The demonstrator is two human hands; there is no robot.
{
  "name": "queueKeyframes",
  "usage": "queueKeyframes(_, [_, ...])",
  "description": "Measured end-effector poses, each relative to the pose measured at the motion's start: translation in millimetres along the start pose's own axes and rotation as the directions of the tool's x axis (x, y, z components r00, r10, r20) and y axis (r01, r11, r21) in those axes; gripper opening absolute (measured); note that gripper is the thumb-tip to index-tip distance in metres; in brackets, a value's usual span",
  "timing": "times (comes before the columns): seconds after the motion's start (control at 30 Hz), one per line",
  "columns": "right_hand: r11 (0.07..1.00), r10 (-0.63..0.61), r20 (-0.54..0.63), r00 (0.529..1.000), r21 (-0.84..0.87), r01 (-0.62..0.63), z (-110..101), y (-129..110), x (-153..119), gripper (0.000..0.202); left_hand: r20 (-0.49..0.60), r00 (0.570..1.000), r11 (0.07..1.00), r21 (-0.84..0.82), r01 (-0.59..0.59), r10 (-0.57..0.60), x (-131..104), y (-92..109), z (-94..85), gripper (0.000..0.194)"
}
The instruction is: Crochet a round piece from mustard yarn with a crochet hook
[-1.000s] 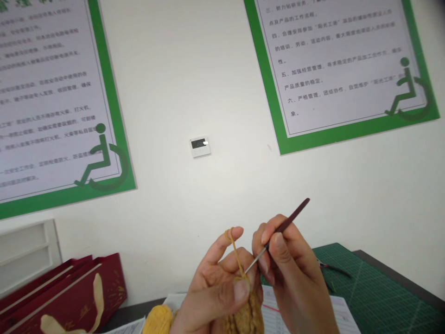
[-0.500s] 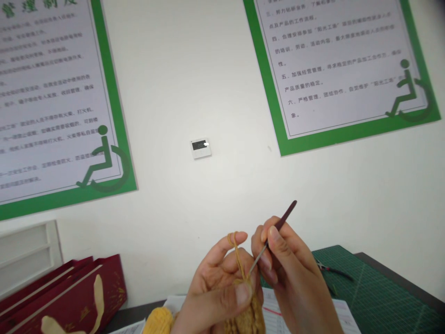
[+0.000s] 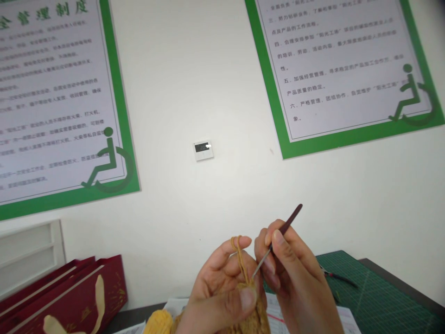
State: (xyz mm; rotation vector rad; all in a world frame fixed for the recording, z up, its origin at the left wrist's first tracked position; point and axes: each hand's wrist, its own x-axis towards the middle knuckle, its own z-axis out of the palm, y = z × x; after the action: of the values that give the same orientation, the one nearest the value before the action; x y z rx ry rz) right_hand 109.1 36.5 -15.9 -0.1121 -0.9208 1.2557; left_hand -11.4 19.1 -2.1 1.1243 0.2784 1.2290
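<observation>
My left hand point(image 3: 222, 287) pinches a mustard-brown crocheted piece point(image 3: 259, 317) between thumb and fingers, low in the view. Over its raised index finger loops a strand of yarn point(image 3: 240, 255) that runs down to the top edge of the piece. My right hand point(image 3: 295, 269) grips a crochet hook point(image 3: 285, 226) with a dark maroon handle and a thin metal shaft. The hook's tip is at the stitches beside my left thumb; its very end is hidden in the yarn. Left of my left hand lies a yellow ball of yarn point(image 3: 158, 322).
A green cutting mat point(image 3: 378, 297) lies at the right, with dark-handled pliers point(image 3: 342, 279) on it. Printed papers point(image 3: 278, 315) are under my hands. Dark red gift bags point(image 3: 111, 292) stand at the left. Behind, the wall carries green-framed posters point(image 3: 278, 134) and a small control panel point(image 3: 203, 151).
The whole view has shifted slightly, so everything sits a little lower and further right. Both hands keep their hold, and the hook's tip remains at the stitches.
</observation>
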Motion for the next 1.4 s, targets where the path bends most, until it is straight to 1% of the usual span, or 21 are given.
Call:
queueKeyframes(0.17, [1.000, -0.014, 0.002, 1.000, 0.007, 0.014, 1.9, 1.3, -2.1, 0.034, -0.073, 0.997, 0.996, 0.081, -0.027, 0.033, -2.5, -1.4, -1.0, 0.048])
queueKeyframes(0.3, [1.000, -0.027, -0.001, 1.000, -0.004, 0.027, 1.8, 3.0, -2.9, 0.032, -0.090, 0.994, 0.989, 0.137, -0.050, 0.063, -2.5, -2.8, -2.8, 0.048])
queueKeyframes(0.43, [0.999, -0.046, -0.004, 0.999, -0.001, 0.046, 1.8, 4.0, -2.7, 0.033, -0.115, 0.990, 0.986, 0.151, -0.069, 0.086, -2.7, -4.2, -3.3, 0.046])
queueKeyframes(0.53, [0.998, -0.062, -0.016, 0.998, -0.001, 0.062, 2.5, 4.4, -2.6, 0.034, -0.106, 0.989, 0.983, 0.164, -0.087, 0.105, -3.0, -4.2, -2.4, 0.045])
queueKeyframes(0.7, [0.998, -0.068, -0.009, 0.998, -0.008, 0.068, 2.9, 5.1, -2.7, 0.033, -0.095, 0.990, 0.979, 0.183, -0.086, 0.105, -2.5, -3.1, -2.1, 0.044])
queueKeyframes(0.97, [0.995, -0.096, -0.005, 0.995, -0.030, 0.096, 1.7, 6.2, -1.9, 0.032, -0.108, 0.989, 0.976, 0.202, -0.080, 0.103, -2.3, -2.2, -2.3, 0.043])
queueKeyframes(1.1, [0.995, -0.093, 0.002, 0.996, -0.041, 0.093, 0.7, 6.7, -0.8, 0.032, -0.129, 0.987, 0.976, 0.206, -0.071, 0.098, -2.9, -2.0, -1.8, 0.043])
queueKeyframes(1.4, [0.996, -0.083, 0.010, 0.996, -0.035, 0.083, 1.1, 5.3, -3.3, 0.035, -0.116, 0.988, 0.977, 0.198, -0.073, 0.097, -2.3, -4.0, 0.5, 0.044])
